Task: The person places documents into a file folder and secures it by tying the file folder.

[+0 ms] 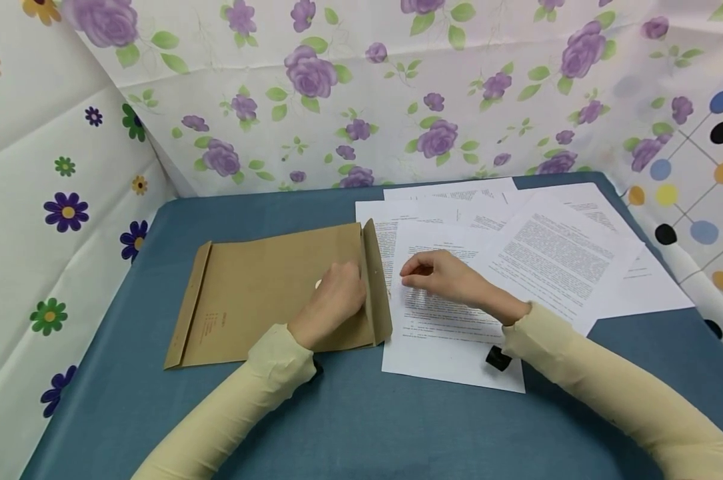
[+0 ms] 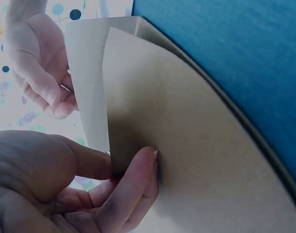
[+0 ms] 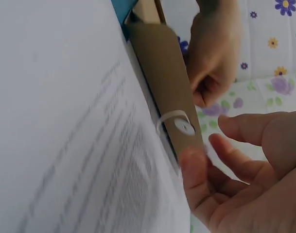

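Observation:
A brown paper envelope (image 1: 259, 287) lies on the blue table, its flap (image 1: 378, 287) raised at the right end. My left hand (image 1: 334, 300) pinches the edge of the envelope's upper layer at the opening; the left wrist view shows thumb and fingers on either side of that layer. On the flap's outer side, in the right wrist view, are a white button (image 3: 184, 126) and a pale string loop (image 3: 173, 114). My right hand (image 1: 448, 277) hovers beside the flap over a printed sheet (image 1: 421, 357), fingers loosely bent, holding nothing. Whether a fingertip touches the flap I cannot tell.
Several printed sheets (image 1: 553, 260) overlap on the right of the table, some reaching the back edge. A blue cloth (image 1: 349, 427) covers the table. Flowered sheeting (image 1: 337, 87) hangs behind, with patterned sheeting at both sides. A black device (image 1: 498, 358) sits at my right wrist.

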Available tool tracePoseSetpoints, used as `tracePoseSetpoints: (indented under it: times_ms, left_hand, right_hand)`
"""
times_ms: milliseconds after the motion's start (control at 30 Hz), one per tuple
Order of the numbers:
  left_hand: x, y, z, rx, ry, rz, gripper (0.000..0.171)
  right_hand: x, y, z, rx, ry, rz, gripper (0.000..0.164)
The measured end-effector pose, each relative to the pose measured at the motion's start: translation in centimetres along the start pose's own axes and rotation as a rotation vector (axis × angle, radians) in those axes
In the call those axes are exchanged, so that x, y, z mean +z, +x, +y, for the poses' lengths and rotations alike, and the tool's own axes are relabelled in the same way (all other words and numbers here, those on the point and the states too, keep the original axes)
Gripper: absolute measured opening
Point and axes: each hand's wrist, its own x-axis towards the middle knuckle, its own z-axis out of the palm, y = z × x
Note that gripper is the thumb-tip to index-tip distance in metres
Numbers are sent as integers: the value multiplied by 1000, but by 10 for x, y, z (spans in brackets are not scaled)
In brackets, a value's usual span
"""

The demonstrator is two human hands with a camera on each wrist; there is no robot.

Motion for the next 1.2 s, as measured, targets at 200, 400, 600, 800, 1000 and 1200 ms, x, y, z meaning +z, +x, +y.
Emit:
tracePoseSetpoints:
  times_ms: [200,400,600,800,1000,1200]
  left_hand:
    - [3,0,-4,49,-4,-1,29]
    - [3,-1,-2,62,19,-31,26]
    - [-1,-3,1,72,16,-63,29]
    - [-2,-4,-1,102,17,-57,34]
    - [0,-3,0,87,12,-72,43]
    - [2,-3,2,60,14,-61,41]
  right_hand:
    - [-18,-9,11,-7,-118,17,38]
    - [-40,-21,25,7,-184,20,54]
    - [-65,-34,41,58,-244,33,63]
    - [-84,-44,46,103,-284,73,69]
    - [-101,-52,54,175,-378,79,83]
    - [-123,-56,75,233,-424,100,93]
